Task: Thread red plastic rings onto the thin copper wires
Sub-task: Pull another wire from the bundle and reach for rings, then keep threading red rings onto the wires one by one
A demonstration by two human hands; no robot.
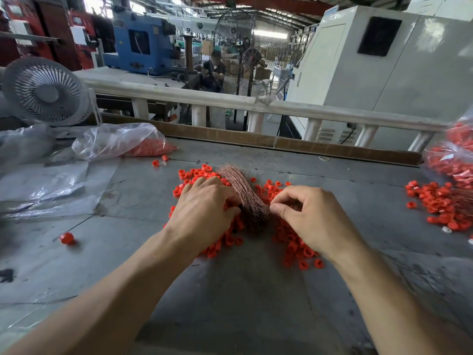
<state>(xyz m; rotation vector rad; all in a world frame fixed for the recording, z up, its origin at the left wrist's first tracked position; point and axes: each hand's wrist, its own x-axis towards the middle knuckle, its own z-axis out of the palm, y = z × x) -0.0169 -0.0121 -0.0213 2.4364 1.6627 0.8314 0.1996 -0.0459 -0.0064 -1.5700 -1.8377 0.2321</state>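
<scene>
Grey tabletop [243,290], workshop setting: desk fan [44,90] and ring-filled bag [120,142] at left; left hand [204,211] grasps the copper wires [245,190] amid red rings [294,242]; right hand [312,213] pinches wire ends; white machine cabinet [384,73] at rear right.

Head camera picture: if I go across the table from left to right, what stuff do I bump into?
White fan → clear bag of red rings → lone red ring → left hand → copper wire bundle → right hand → right-side ring pile.
</scene>
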